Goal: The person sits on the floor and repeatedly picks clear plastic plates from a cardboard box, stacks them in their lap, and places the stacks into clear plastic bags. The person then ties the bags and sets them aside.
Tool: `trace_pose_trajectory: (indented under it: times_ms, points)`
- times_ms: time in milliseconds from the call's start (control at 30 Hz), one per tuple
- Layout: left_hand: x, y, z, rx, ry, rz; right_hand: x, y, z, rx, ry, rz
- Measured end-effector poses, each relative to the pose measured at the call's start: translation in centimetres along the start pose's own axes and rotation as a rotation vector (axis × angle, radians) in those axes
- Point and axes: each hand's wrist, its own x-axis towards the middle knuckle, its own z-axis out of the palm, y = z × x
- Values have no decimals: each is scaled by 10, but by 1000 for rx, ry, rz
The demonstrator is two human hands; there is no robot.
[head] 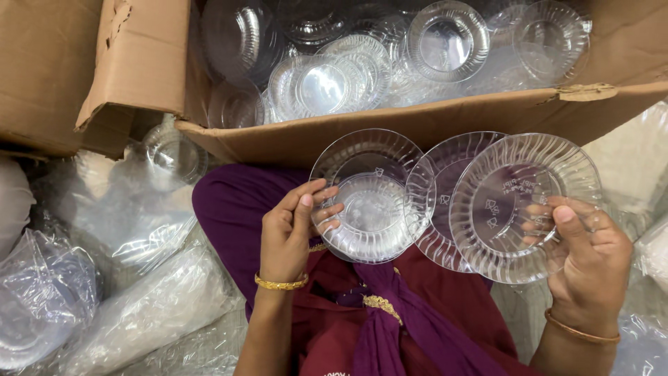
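My left hand (292, 230) grips clear ribbed plastic plates (369, 188), two overlapping, by their left edge, fingers curled over the rim. My right hand (588, 261) holds two more clear plastic plates (522, 202) fanned out, thumb on the front plate's face. The two sets overlap in the middle, just above my lap in maroon and purple cloth. Both wrists wear gold bangles.
An open cardboard box (431, 118) just beyond the hands holds several loose clear plates and bowls (334, 80). A box flap (139, 63) hangs at the left. Crumpled clear plastic bags (132, 264) lie on the left, more plastic wrap (640, 167) on the right.
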Motion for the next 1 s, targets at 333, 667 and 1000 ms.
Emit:
trace_pose_trajectory:
  times_ms: [333, 667, 1000]
  points:
    - [-3, 1, 2, 835, 69, -21, 1, 1, -4, 51, -12, -4]
    - [-4, -3, 77, 126, -322, -65, -1, 1, 11, 19, -58, 29]
    - [1, 12, 49, 245, -54, -21, 12, 4, -29, 142, 22, -93]
